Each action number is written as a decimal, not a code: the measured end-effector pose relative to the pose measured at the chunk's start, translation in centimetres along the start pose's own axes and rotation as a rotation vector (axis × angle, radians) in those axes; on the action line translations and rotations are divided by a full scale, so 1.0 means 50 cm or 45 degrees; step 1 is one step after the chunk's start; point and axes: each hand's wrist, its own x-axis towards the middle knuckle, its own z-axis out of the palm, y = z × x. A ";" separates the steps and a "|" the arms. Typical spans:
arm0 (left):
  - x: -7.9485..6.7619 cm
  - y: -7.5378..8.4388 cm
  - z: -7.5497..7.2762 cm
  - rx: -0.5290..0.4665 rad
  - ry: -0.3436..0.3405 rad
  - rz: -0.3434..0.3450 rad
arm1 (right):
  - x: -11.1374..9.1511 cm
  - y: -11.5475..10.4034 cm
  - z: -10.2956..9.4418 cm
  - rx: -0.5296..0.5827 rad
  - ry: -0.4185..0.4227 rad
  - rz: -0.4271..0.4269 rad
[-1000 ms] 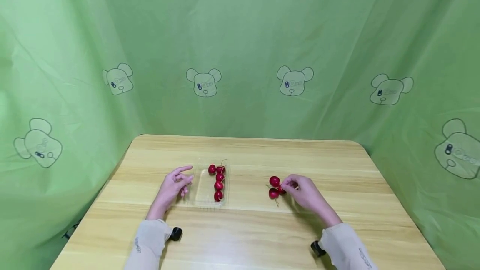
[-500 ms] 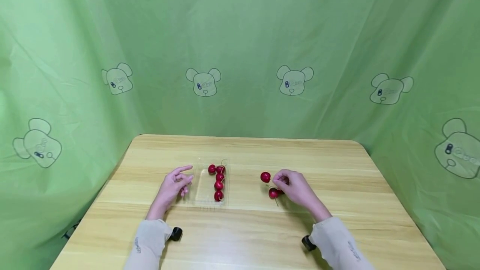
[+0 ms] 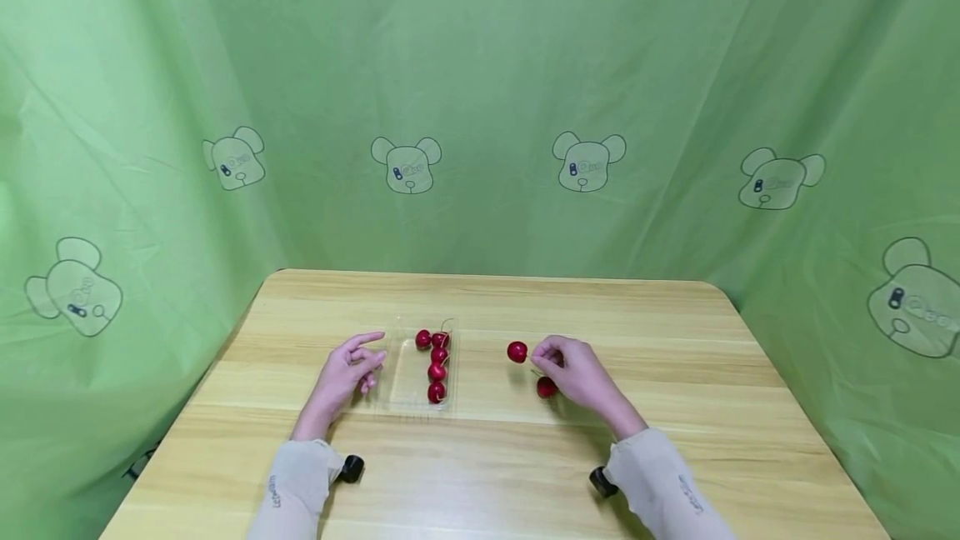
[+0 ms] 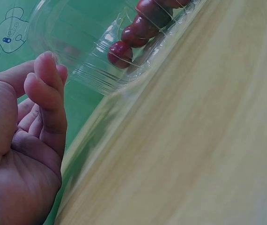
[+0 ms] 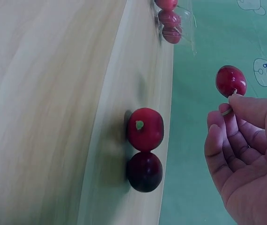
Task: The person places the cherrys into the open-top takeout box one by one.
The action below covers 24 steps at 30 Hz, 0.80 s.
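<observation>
My right hand (image 3: 576, 369) pinches a dark red cherry (image 5: 230, 81) by its stem between thumb and index finger, the fruit hanging above the table. Below that hand, two more cherries (image 5: 145, 130) lie touching each other on the wood; in the head view the hand partly covers them. A clear plastic container (image 3: 405, 373) stands to the left, with several cherries (image 3: 437, 372) lined along its right side and one beside the far end of the row. At the container's left edge, my left hand (image 3: 348, 367) holds nothing, its fingers loosely bent and index finger extended.
The light wood table (image 3: 480, 473) has rounded far corners. A green curtain (image 3: 495, 223) printed with bear heads surrounds its back and sides. Each wrist carries a small black camera, such as the right wrist camera (image 3: 602, 482).
My right hand has lifted one cherry by its stem from the small group and carried it left toward the container. My left hand and the container have stayed in place.
</observation>
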 end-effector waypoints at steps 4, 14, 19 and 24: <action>0.000 0.000 0.001 -0.002 0.006 -0.006 | 0.006 -0.006 0.006 0.010 -0.013 0.010; 0.000 0.002 0.000 -0.017 0.001 -0.013 | 0.023 -0.017 0.017 -0.024 -0.015 -0.052; 0.001 0.000 0.001 -0.022 0.012 -0.019 | 0.028 -0.025 0.021 -0.027 -0.022 -0.068; -0.001 0.002 0.002 -0.028 0.017 -0.027 | 0.035 -0.033 0.028 0.001 -0.028 -0.074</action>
